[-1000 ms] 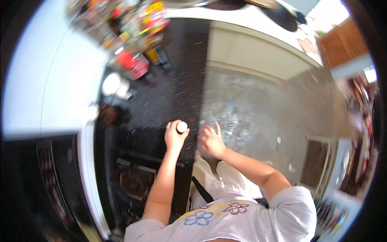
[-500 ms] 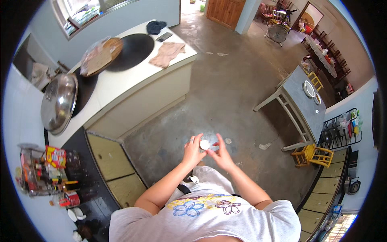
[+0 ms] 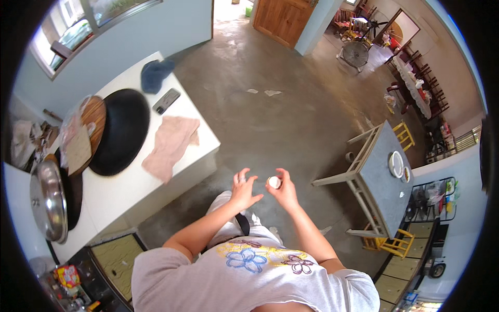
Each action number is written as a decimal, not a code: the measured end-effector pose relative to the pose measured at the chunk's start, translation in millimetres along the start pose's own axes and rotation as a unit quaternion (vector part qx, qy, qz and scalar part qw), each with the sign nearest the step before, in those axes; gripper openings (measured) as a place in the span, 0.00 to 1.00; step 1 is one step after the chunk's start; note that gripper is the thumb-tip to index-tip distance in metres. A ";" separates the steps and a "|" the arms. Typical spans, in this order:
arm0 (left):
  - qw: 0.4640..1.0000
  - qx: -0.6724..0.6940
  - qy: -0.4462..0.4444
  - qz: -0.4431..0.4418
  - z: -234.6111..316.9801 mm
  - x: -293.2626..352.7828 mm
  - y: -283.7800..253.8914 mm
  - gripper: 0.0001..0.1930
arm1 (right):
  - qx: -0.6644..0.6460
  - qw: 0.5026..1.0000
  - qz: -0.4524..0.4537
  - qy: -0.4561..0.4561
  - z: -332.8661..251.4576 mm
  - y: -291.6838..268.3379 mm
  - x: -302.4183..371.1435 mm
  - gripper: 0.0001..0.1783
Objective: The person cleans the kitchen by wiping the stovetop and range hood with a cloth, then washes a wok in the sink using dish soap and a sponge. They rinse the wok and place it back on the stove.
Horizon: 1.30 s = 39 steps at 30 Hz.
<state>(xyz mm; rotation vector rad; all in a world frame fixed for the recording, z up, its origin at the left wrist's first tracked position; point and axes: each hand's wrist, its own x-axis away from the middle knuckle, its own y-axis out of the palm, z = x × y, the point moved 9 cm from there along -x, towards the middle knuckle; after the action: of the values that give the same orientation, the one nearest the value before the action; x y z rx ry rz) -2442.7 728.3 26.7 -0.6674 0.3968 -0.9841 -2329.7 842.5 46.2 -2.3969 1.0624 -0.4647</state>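
Note:
In front of my body, my right hand (image 3: 283, 192) pinches a small round white thing (image 3: 274, 182) between thumb and fingers; I cannot tell its exact kind. To its left, my left hand (image 3: 244, 191) is raised with thumb and fingers apart and nothing in it. A gap separates the two hands. Below them is grey floor, and the white counter (image 3: 122, 200) stands to the left. On it lie a pink cloth (image 3: 171, 145), a phone (image 3: 167, 101) and a dark blue cloth (image 3: 156, 76).
A large black wok lid or pan (image 3: 120, 132), a wooden board (image 3: 93, 122) and a domed metal lid (image 3: 48, 200) crowd the counter's left side. At right stands a grey table (image 3: 377, 179) holding a white bowl (image 3: 396, 164), with yellow stools (image 3: 399, 244) beside it. A floor fan (image 3: 355, 54) stands farther back.
The white thing was between both hands; now the right hand alone has it, and the left has drawn away. My body has moved forward, bringing the counter's end closer.

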 end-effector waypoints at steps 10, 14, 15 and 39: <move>0.978 0.111 0.095 -0.146 39.7 -420.0 25.1 0.35 | 0.118 0.971 0.205 0.034 62.2 -187.3 -333.0 0.20; 0.987 0.145 0.035 -0.060 -35.7 -565.6 13.5 0.36 | 0.083 0.987 0.133 0.044 79.5 -172.2 -525.6 0.21; 0.993 0.110 0.010 -0.037 -59.3 -595.3 3.9 0.36 | 0.142 0.981 0.119 -0.057 62.3 -159.7 -576.6 0.24; 0.953 0.300 -0.031 -0.027 -243.3 -1543.3 -252.2 0.23 | -0.030 0.987 -0.104 -0.122 -213.2 -39.9 -1570.3 0.21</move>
<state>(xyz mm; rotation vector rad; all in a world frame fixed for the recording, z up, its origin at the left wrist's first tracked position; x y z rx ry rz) -3527.2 1880.8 38.6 -0.1544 0.0113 -1.0647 -3416.5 1996.3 68.0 -2.5508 0.7327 -0.2021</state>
